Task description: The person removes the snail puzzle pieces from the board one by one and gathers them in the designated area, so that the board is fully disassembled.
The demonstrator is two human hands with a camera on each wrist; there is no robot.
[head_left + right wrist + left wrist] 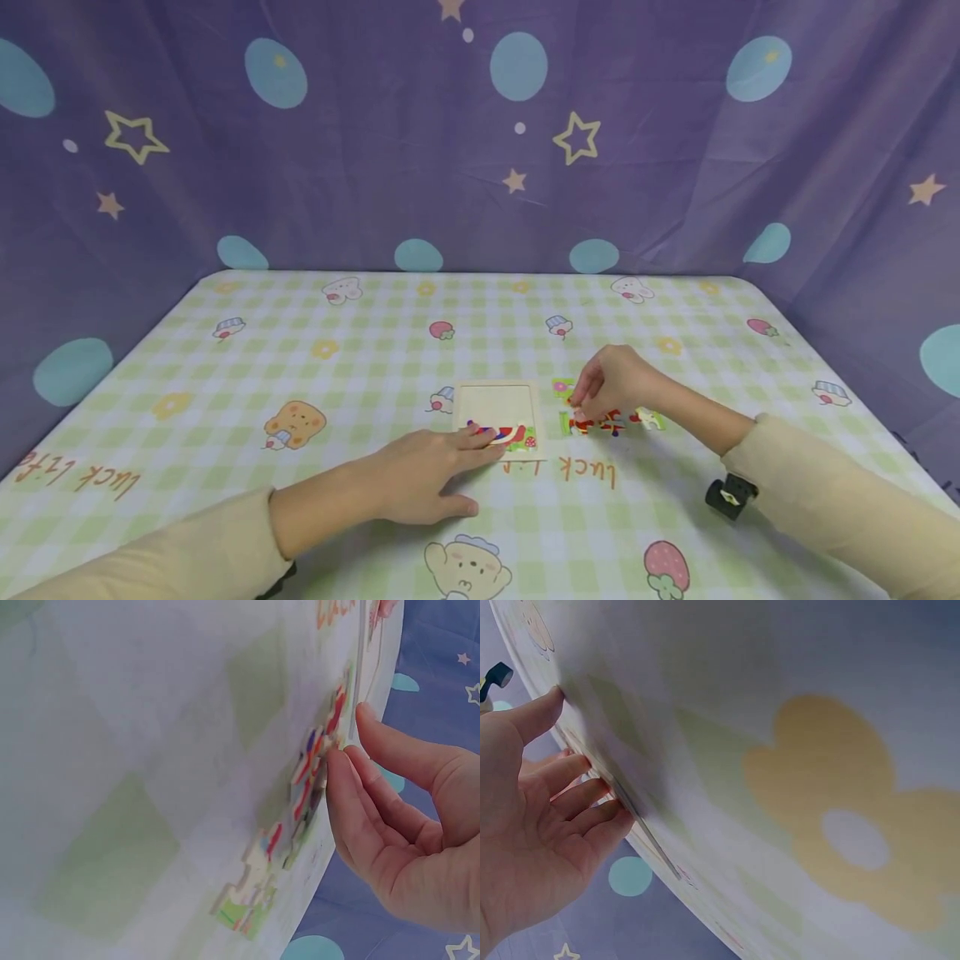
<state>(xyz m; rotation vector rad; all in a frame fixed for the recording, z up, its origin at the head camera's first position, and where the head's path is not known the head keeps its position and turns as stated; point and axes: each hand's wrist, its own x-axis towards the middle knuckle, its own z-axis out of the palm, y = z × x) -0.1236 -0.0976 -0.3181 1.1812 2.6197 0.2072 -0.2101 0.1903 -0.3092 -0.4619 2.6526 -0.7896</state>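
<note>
A square wooden puzzle tray [495,400] lies on the table, with colourful jigsaw pieces [517,437] along its near side. My left hand [420,475] rests over the tray's near left edge, its fingers stretched onto those pieces and its thumb spread apart. To the right of the tray lie several loose jigsaw pieces [304,780]. Over them is my right hand [615,382], fingers bent downward. In the right wrist view, its fingertips reach the loose pieces, with a gap between thumb and forefinger. The hand partly hides the pieces under it in the head view.
A green-and-white checked cloth [375,358] with cartoon prints covers the table. Behind the table hangs a purple curtain [420,167] with stars and blue ovals. A black wrist device [731,495] sits at the right sleeve.
</note>
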